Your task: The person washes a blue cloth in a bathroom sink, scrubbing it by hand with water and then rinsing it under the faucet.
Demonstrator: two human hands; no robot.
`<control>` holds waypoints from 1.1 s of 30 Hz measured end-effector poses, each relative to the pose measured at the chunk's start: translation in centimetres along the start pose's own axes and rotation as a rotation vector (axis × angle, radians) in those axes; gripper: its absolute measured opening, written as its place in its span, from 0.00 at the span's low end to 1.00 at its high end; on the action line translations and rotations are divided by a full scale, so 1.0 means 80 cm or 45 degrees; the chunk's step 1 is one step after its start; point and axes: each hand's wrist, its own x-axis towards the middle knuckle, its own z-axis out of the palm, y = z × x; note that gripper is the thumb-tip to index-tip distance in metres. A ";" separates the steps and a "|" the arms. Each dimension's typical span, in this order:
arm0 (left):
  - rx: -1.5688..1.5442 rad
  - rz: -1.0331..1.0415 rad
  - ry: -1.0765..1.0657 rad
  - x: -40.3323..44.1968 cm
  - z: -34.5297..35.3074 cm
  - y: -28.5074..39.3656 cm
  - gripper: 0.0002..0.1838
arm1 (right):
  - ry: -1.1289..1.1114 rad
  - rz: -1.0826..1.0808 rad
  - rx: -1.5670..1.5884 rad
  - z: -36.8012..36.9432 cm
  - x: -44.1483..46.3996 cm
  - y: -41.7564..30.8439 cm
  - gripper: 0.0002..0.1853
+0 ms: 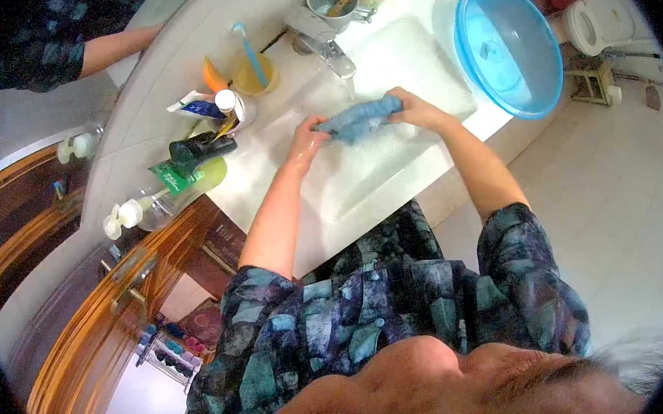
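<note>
A wet, bunched blue cloth [360, 121] is stretched between my two hands over the white sink [420, 52]. My left hand [309, 140] grips its left end, and water glistens on the wrist. Round the right end my right hand [414, 110] is closed. Just behind the cloth is the metal faucet [338, 60], with its spout pointing down toward it. Whether the cloth touches the basin floor I cannot tell.
A large blue basin [521, 95] stands right of the sink. Along the back are a grey cup [323, 1] and a yellow cup [248, 81] with a toothbrush [252, 54]. Tubes and a pump bottle [152, 209] line the left side, beside a wooden door frame [99, 326].
</note>
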 end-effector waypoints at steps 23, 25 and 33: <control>1.097 0.513 -0.081 0.010 0.083 -0.122 0.10 | 0.135 -0.141 -0.696 0.159 0.001 0.071 0.15; 0.295 -0.153 0.048 0.010 0.097 -0.092 0.13 | 0.077 -0.103 -0.458 0.167 -0.006 0.052 0.14; -0.862 -0.404 0.025 -0.055 0.097 0.031 0.25 | 0.429 0.043 0.603 0.099 -0.018 0.046 0.11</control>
